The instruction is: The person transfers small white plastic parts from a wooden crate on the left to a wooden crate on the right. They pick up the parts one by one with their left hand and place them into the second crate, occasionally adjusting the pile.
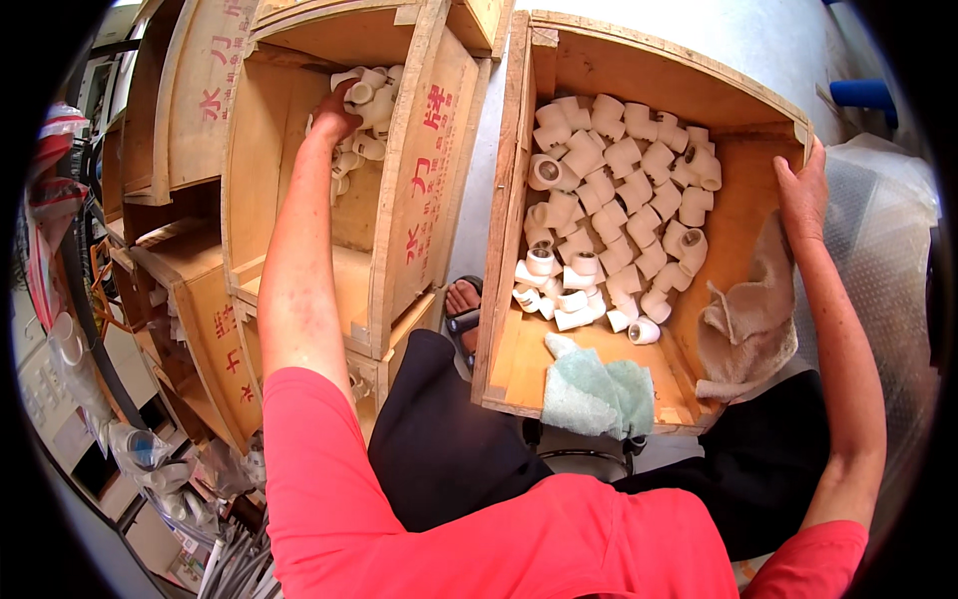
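Observation:
My left hand (336,110) reaches into a wooden crate (261,160) on the left. Its fingers are closed round white plastic pipe elbows (374,100) at the far end, partly hidden by the hand. More of these fittings lie heaped below them. My right hand (802,196) grips the right rim of a second wooden crate (659,45), thumb pointing up along the edge. Inside this crate many white pipe elbows (624,200) lie packed together, some with metal-lined openings. A green cloth (599,392) hangs over its near edge, and a beige cloth (750,324) lies at its right side.
Further wooden crates (190,100) with red lettering are stacked at the left. Clear plastic sheeting (868,240) is right of the crate, near a blue tube (863,94). A sandalled foot (464,304) shows between the crates. Pipes and bags (170,469) crowd the lower left.

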Tool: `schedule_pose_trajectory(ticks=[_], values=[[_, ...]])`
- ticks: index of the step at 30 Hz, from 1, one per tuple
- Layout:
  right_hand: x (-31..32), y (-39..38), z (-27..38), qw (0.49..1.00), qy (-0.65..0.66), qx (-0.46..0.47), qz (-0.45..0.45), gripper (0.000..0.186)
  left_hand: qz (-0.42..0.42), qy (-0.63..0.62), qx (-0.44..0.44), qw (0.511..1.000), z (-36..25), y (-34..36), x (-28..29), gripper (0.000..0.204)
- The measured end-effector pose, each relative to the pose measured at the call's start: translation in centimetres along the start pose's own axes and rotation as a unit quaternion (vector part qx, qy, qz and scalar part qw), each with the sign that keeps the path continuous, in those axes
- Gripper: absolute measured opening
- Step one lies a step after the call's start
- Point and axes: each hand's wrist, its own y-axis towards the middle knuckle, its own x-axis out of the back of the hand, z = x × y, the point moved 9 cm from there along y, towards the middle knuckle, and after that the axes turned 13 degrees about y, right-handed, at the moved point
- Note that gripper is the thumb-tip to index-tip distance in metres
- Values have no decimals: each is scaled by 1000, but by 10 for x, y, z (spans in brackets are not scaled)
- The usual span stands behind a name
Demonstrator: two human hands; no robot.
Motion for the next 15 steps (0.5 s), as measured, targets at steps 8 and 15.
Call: schedule_pose_trajectory(ticks=[8, 15], values=[[-3, 1, -2, 1000, -5, 10, 2, 55, 22, 244, 38, 969, -27, -47, -10, 66], [1, -1, 0, 1000, -4, -1, 2, 55, -51, 86, 0, 995, -56, -96, -12, 42]])
